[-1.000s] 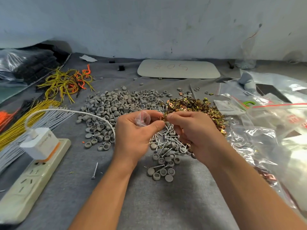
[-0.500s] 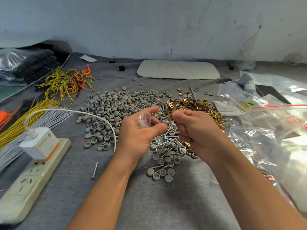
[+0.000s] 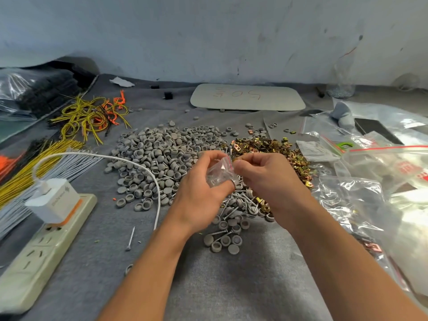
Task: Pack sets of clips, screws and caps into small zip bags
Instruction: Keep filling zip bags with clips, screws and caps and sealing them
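My left hand [image 3: 201, 193] holds a small clear zip bag [image 3: 218, 171] with a red strip between thumb and fingers. My right hand [image 3: 266, 179] pinches the bag's top edge, fingers curled; what else it holds is hidden. Both hands hover over the grey cloth. Behind them lies a wide heap of grey round caps [image 3: 162, 154]. A pile of gold metal clips [image 3: 271, 149] lies to the right of the caps. Silver screws [image 3: 234, 205] mixed with caps lie just below my hands.
A white power strip [image 3: 39, 256] with a charger [image 3: 55, 200] and its white cable [image 3: 129, 163] sits at left. Yellow and orange wire bundles [image 3: 90, 117] lie far left. Clear plastic bags [image 3: 375, 186] crowd the right side. A grey board [image 3: 247, 97] rests by the wall.
My left hand has turned the bag so more of it shows, its red strip now up. My right hand's fingertips have closed onto the bag's top edge.
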Demonstrator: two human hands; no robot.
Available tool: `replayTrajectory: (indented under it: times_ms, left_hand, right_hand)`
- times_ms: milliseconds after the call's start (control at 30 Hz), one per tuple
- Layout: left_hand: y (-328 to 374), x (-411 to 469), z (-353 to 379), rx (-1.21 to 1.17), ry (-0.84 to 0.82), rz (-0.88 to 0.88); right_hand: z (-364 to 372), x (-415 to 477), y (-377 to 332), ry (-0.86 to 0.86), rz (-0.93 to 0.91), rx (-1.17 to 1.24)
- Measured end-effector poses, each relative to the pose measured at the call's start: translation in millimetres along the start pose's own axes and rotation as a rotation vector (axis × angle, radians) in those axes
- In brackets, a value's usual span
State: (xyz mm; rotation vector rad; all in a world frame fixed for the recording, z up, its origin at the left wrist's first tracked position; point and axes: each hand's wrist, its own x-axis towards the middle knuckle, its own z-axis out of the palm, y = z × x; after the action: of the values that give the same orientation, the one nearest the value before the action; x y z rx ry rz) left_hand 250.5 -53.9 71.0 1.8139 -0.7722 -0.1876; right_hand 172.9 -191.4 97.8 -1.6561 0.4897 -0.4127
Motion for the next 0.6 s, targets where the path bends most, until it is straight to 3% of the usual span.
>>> replayTrajectory:
  times_ms: [333, 500, 600]
  left_hand:
    - [-3.3, 2.4, -2.1, -0.028, 0.012, 0.175]
    - [-3.2, 5.1, -3.2, -0.184, 0.058, 0.126]
    - [-5.2, 5.5, -2.8, -0.174, 0.055, 0.095]
  right_hand:
    - [-8.9, -4.4, -11.8, -0.251, -0.277, -0.413]
    - [-11.4, -5.5, -16.2, -0.158, -0.329, -0.173]
    - [-12.8, -7.8, -19.1, -0.203, -0.343, -0.188]
